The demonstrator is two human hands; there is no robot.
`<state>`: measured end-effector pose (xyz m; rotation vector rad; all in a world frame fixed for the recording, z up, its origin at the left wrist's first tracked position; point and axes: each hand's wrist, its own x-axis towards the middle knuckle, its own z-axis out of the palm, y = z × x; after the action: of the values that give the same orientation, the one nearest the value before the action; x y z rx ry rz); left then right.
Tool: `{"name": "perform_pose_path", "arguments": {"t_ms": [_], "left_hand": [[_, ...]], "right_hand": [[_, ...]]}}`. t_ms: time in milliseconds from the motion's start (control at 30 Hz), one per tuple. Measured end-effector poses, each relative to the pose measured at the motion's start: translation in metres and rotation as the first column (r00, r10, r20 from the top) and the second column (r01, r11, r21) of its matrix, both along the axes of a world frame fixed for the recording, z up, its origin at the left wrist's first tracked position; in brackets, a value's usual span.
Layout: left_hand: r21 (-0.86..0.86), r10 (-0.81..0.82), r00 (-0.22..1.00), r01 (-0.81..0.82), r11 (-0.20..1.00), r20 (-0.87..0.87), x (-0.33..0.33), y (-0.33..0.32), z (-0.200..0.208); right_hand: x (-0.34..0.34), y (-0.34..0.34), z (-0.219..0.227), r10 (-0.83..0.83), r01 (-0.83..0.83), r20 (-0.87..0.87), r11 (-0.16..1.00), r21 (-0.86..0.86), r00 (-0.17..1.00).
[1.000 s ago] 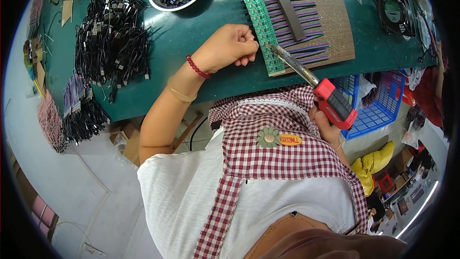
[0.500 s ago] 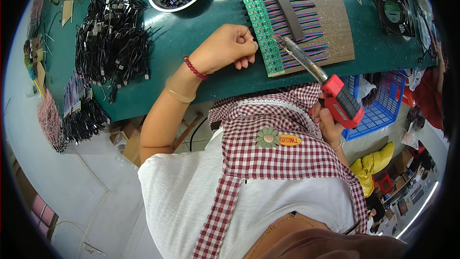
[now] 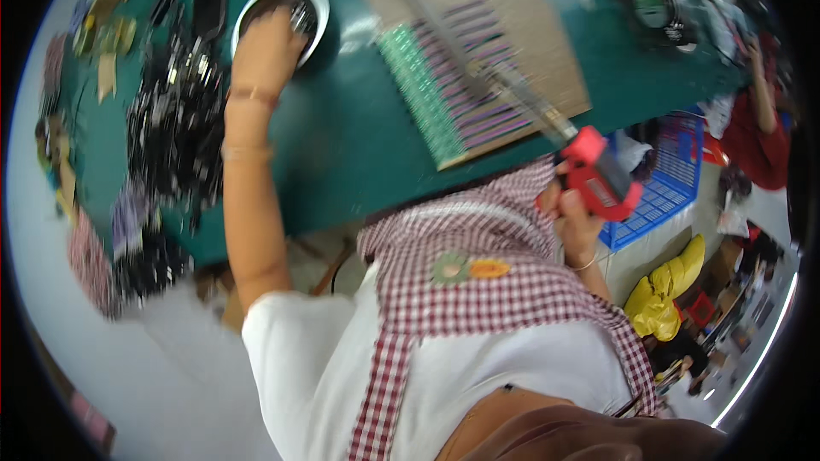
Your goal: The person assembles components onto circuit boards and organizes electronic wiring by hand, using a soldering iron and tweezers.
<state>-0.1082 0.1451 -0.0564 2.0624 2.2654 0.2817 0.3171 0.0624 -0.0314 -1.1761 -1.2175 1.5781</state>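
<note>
My left hand (image 3: pixel 266 53) reaches into a round metal bowl (image 3: pixel 322 13) at the far left. Small black parts (image 3: pixel 301 19) show beside it; its fingers are hidden in the bowl and smeared by motion. Gripped in my right hand (image 3: pixel 577 224), near the table's front edge, is a soldering gun (image 3: pixel 602 175) with a red and black handle. Its metal barrel slants up and left over a wooden board (image 3: pixel 542 43). On that board lies a green circuit board strip (image 3: pixel 418 94), with coloured wires (image 3: pixel 500 111) running off its right side. A flat metal bar (image 3: pixel 427 17) rests across the wires.
A heap of black cables (image 3: pixel 175 119) covers the table's left part, below a dark phone-like slab (image 3: pixel 211 0). A black fan (image 3: pixel 658 7) stands at the far right. A blue plastic basket (image 3: pixel 653 205) is beyond the right front edge. Another person's arm (image 3: pixel 763 90) shows farther right.
My left hand has gone from beside the circuit board strip up and left into the bowl. My right hand still holds the soldering gun. The view has shifted and blurred.
</note>
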Motion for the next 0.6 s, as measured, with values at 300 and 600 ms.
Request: {"name": "perform_pose_path", "arguments": {"t_ms": [300, 600], "left_hand": [[-0.044, 0.050, 0.977, -0.042, 0.998, 0.209, 0.011, -0.009, 0.001], [0.104, 0.061, 0.992, -0.073, 0.992, 0.106, 0.000, -0.008, 0.001]], "right_hand": [[-0.010, 0.012, 0.006, -0.006, 0.006, 0.005, 0.999, -0.045, 1.000], [-0.017, 0.021, 0.013, 0.001, -0.002, -0.057, 1.000, -0.015, 0.998]]}}
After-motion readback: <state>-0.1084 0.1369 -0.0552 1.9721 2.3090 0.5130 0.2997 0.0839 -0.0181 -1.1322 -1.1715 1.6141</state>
